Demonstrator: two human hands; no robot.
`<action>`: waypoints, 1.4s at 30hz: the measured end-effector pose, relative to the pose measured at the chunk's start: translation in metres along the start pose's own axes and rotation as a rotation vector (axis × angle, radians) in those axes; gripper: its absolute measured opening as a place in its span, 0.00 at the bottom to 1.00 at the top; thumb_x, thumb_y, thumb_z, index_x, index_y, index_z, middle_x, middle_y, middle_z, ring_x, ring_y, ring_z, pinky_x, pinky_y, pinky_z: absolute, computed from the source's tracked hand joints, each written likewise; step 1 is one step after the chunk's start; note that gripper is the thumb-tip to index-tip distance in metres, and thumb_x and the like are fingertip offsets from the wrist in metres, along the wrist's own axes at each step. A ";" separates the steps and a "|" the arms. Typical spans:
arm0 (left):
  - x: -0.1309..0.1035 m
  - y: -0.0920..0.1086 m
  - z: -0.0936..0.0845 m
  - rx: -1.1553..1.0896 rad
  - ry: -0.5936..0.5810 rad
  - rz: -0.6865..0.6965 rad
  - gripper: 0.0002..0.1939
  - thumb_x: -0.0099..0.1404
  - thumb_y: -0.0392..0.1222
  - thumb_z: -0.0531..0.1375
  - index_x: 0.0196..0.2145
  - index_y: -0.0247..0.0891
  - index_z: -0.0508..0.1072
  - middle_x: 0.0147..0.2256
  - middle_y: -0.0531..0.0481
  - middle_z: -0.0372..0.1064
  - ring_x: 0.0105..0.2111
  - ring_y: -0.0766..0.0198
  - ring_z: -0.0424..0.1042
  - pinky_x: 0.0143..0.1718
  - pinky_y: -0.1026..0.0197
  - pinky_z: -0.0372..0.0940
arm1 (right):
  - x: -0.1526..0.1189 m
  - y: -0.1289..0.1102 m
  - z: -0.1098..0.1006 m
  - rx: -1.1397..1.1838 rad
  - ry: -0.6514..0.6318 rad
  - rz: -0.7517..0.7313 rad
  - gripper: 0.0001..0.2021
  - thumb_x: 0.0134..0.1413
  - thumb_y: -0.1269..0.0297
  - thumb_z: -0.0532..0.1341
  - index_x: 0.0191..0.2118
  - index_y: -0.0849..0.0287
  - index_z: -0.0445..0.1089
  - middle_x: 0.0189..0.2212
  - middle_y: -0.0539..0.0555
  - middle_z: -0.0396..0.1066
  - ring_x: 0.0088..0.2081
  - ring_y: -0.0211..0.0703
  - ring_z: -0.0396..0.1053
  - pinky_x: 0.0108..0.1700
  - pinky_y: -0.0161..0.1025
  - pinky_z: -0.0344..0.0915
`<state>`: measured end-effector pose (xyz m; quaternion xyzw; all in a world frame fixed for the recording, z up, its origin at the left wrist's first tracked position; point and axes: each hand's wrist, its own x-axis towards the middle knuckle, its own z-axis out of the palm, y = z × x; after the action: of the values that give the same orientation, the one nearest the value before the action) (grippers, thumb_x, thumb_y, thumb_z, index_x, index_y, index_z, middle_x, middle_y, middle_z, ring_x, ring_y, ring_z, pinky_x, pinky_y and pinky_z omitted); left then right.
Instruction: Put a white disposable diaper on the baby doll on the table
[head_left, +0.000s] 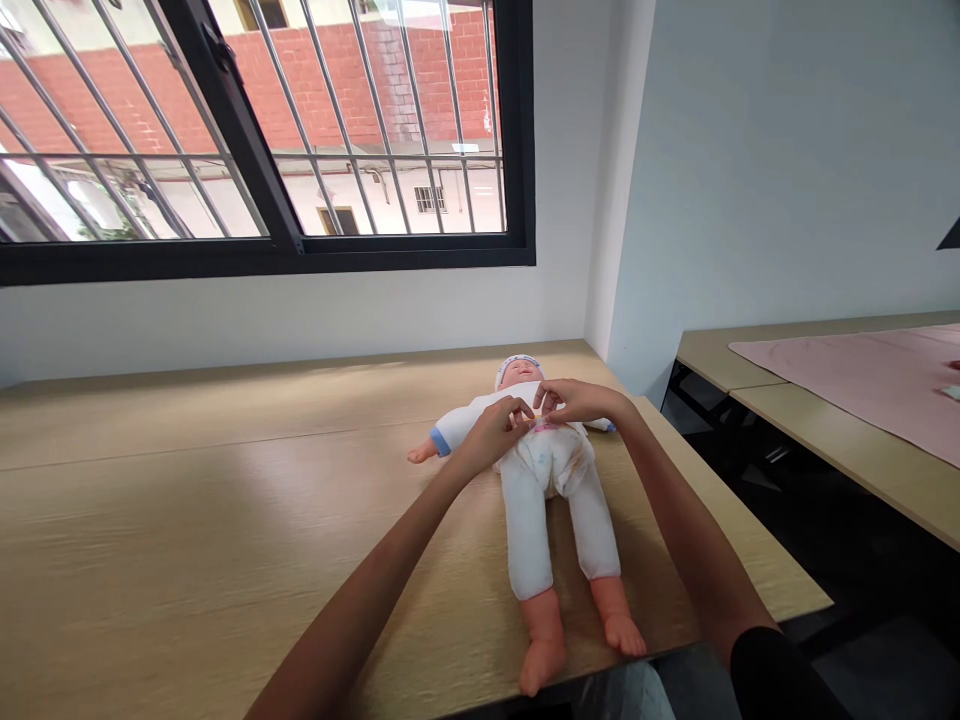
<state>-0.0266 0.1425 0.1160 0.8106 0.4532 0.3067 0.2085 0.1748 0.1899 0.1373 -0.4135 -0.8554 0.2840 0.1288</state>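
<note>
A baby doll in a white outfit with blue cuffs and a patterned cap lies on its back on the wooden table, its bare feet toward me. Around its hips is a white diaper with a coloured band at the waist. My left hand is closed at the waistband's left side, fingertips pinched on the diaper's edge. From the right, my right hand bends over the belly, its fingers curled in a pinch on the same waistband. Both sets of fingertips are close together and partly hide the band.
The wooden table reaches to the wall beneath a barred window. Its right edge runs close beside the doll. Across a dark gap stands another table with a pink mat on it.
</note>
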 end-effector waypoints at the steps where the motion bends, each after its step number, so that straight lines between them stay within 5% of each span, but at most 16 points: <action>1: 0.000 -0.001 0.000 -0.001 0.000 0.000 0.08 0.62 0.45 0.55 0.35 0.38 0.69 0.29 0.52 0.64 0.30 0.63 0.66 0.32 0.61 0.61 | 0.000 0.000 0.000 0.007 -0.006 0.004 0.16 0.47 0.71 0.59 0.45 0.57 0.66 0.39 0.52 0.73 0.39 0.43 0.71 0.35 0.34 0.64; 11: 0.003 -0.016 -0.010 -0.044 -0.135 -0.073 0.19 0.56 0.54 0.62 0.39 0.39 0.71 0.41 0.49 0.68 0.34 0.62 0.67 0.34 0.60 0.63 | 0.000 -0.001 -0.001 0.010 -0.012 0.012 0.14 0.45 0.73 0.59 0.41 0.58 0.66 0.34 0.51 0.70 0.36 0.42 0.68 0.34 0.34 0.62; 20: 0.000 -0.004 -0.007 -0.048 -0.062 -0.091 0.16 0.57 0.48 0.62 0.40 0.39 0.68 0.40 0.50 0.67 0.34 0.63 0.67 0.36 0.60 0.63 | 0.000 -0.003 0.000 0.014 -0.009 0.026 0.13 0.44 0.73 0.59 0.40 0.58 0.66 0.32 0.50 0.70 0.35 0.42 0.68 0.32 0.34 0.62; 27: 0.001 -0.004 -0.007 -0.008 -0.048 -0.102 0.13 0.56 0.48 0.64 0.33 0.39 0.66 0.28 0.55 0.62 0.30 0.62 0.66 0.30 0.62 0.59 | 0.000 -0.003 -0.001 -0.005 -0.015 0.051 0.14 0.45 0.73 0.59 0.41 0.57 0.66 0.34 0.51 0.70 0.37 0.43 0.68 0.34 0.35 0.62; 32: 0.000 -0.002 -0.006 -0.005 -0.051 0.036 0.08 0.58 0.45 0.62 0.30 0.38 0.70 0.33 0.51 0.64 0.31 0.63 0.65 0.34 0.61 0.61 | 0.000 -0.002 -0.001 -0.004 -0.011 0.045 0.15 0.44 0.73 0.59 0.41 0.57 0.67 0.34 0.51 0.70 0.37 0.43 0.68 0.33 0.35 0.62; 42: -0.008 0.017 -0.011 0.148 -0.127 0.022 0.07 0.62 0.35 0.55 0.33 0.37 0.72 0.35 0.49 0.71 0.34 0.61 0.70 0.36 0.61 0.64 | 0.002 0.002 0.000 0.003 -0.018 0.038 0.16 0.45 0.74 0.59 0.43 0.57 0.67 0.37 0.51 0.72 0.38 0.43 0.69 0.34 0.34 0.63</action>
<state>-0.0271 0.1276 0.1326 0.8466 0.4513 0.2228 0.1731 0.1747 0.1927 0.1360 -0.4271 -0.8481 0.2913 0.1161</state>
